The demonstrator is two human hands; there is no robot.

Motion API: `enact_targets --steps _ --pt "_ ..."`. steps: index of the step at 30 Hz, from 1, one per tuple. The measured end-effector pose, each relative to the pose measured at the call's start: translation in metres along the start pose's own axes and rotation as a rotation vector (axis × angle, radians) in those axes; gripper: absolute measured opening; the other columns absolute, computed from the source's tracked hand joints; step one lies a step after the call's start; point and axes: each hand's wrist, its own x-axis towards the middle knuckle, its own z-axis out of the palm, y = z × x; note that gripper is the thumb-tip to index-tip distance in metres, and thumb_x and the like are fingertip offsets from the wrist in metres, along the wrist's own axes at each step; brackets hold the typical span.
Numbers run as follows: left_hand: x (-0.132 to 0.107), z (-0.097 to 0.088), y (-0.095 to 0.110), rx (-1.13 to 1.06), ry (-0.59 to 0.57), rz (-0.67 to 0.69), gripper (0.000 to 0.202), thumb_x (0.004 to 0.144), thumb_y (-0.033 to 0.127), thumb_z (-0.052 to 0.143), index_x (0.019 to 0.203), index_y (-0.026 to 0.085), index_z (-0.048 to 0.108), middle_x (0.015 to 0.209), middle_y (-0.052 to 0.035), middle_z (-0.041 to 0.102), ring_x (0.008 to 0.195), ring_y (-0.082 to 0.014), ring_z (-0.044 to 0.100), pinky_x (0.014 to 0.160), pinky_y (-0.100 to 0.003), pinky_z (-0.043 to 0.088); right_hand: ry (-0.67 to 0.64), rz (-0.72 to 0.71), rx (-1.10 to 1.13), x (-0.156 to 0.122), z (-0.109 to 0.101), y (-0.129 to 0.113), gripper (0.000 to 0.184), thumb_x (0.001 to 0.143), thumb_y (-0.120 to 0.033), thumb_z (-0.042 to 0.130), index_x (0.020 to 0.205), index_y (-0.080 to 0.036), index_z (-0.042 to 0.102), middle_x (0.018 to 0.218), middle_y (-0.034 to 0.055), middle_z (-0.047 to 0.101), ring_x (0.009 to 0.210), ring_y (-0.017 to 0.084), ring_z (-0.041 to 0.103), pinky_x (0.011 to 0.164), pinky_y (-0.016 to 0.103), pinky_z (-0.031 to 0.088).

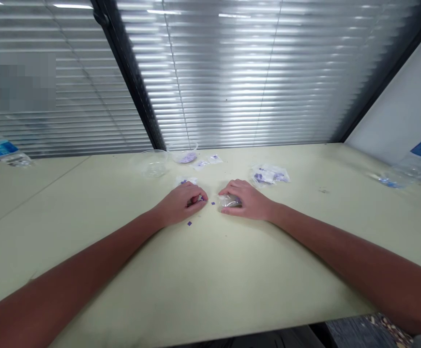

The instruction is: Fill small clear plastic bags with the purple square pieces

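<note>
My left hand (182, 203) rests on the pale table (210, 280) with its fingers curled over small purple pieces; what it pinches is too small to name. My right hand (246, 198) lies a little to the right, fingers closed on a small clear plastic bag (227, 203). Loose purple squares (189, 223) lie on the table just by the left hand. Another small bag (186, 181) lies just beyond the left hand.
Two clear plastic cups (154, 163) stand at the back, one (183, 152) holding purple pieces. Small filled bags (269, 175) lie at the back right, more (206, 161) near the cups. Water bottles lie at the far left (0, 149) and far right (410, 164). Window blinds rise behind.
</note>
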Motion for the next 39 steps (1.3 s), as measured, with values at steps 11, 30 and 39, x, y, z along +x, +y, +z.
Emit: enact_targets --steps 11,30,39 --pt "-0.0003 0.0018 -0.0056 0.019 -0.001 0.014 0.025 0.105 0.043 0.058 0.106 0.025 0.074 0.077 -0.0027 0.060 0.090 -0.0245 0.060 0.080 -0.036 0.048 0.003 -0.004 -0.006 0.0003 0.0005 0.0009 0.039 0.096 -0.050 0.079 0.126 -0.026 0.071 0.114 0.0084 0.071 0.109 0.028 0.066 0.104 0.048 0.047" --pt "-0.0005 0.0017 -0.0042 0.013 0.010 0.013 0.026 0.105 0.044 0.057 0.104 0.025 0.075 0.075 -0.0025 0.060 0.089 -0.0245 0.061 0.080 -0.036 0.048 0.003 -0.004 -0.007 0.0000 0.0010 0.0009 0.038 0.095 -0.050 0.079 0.124 -0.026 0.071 0.112 0.0083 0.070 0.107 0.028 0.066 0.104 0.049 0.047" --pt "0.0001 0.0009 -0.0029 0.007 0.003 0.008 0.025 0.105 0.043 0.058 0.105 0.025 0.075 0.077 -0.0024 0.060 0.090 -0.0249 0.060 0.081 -0.036 0.047 0.008 -0.017 -0.005 0.0002 0.0019 0.0043 0.039 0.095 -0.051 0.079 0.124 -0.026 0.071 0.112 0.0079 0.070 0.108 0.028 0.066 0.107 0.049 0.046"
